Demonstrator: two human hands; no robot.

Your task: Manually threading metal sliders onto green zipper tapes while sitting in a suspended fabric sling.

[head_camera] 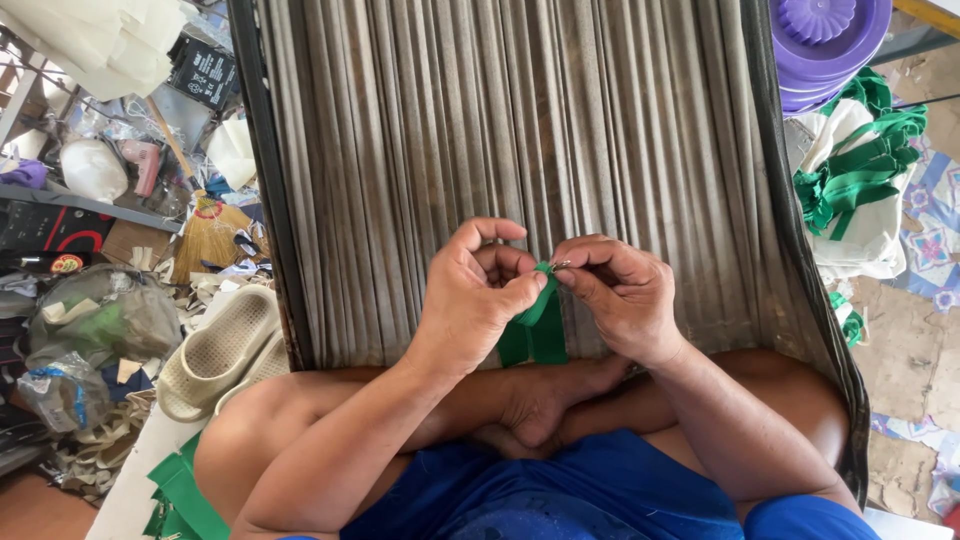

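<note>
The left hand (475, 300) pinches the top of a green strap (535, 325) between thumb and forefinger, its grip closed on it, and the right hand (620, 295) closes its fingertips on a small metal piece (561, 265) at the strap's end. Both hover above crossed legs on a striped grey mat (520, 130). Pale sandals (215, 350) lie left among clutter; purple lids (825, 40) and green-strapped bags (860, 180) sit far right.

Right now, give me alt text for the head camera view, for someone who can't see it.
Left hand and right hand pinch a folded green strap over a striped mat; the person sits cross-legged. Beige sandals lie left, green-strapped bags right.
</note>
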